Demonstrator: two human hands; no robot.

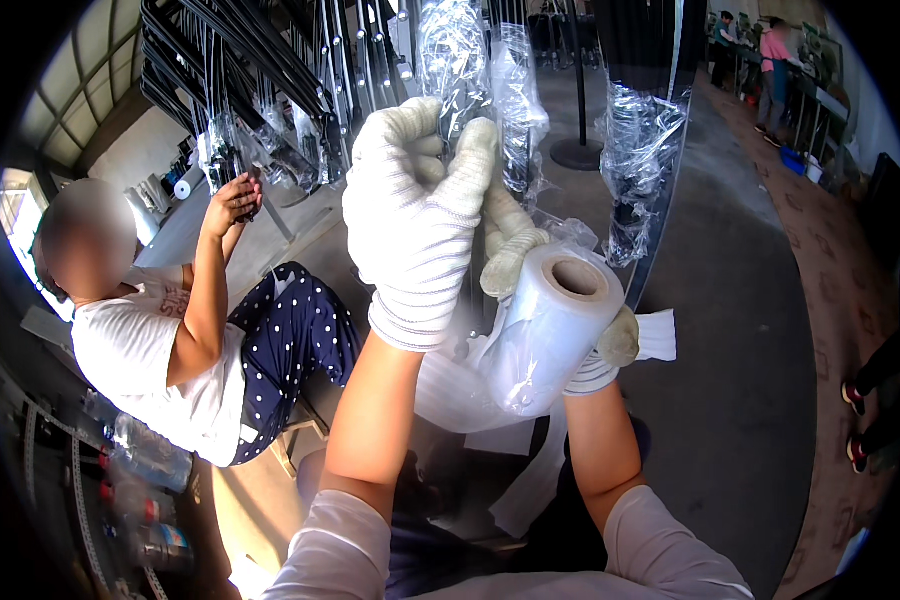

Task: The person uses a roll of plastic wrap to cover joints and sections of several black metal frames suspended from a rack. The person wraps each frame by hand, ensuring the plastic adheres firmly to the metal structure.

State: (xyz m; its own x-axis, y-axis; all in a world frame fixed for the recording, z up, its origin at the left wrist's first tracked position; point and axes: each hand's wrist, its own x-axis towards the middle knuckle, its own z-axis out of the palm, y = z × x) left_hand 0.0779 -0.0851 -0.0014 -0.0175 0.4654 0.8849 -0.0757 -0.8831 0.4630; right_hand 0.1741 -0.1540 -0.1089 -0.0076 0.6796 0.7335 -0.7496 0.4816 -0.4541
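Wrapping step: my gloved left hand [417, 215] grips the film-wrapped bundle of black rods [457, 60]; my right hand [540, 290] clasps the translucent stretch-film roll [555, 335]. Next, probably another taut turn.

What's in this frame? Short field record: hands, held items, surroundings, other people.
left hand: left hand in a white knit glove, raised, fingers closed around a film-wrapped bundle of hanging dark rods
right hand: right hand gloved, gripping a roll of clear stretch film
film: loose sheet trails from the roll toward the lap
nearby: more wrapped bundles hang to the right
co-worker: seated person at left, one hand up at the hanging rods
background: people standing far right
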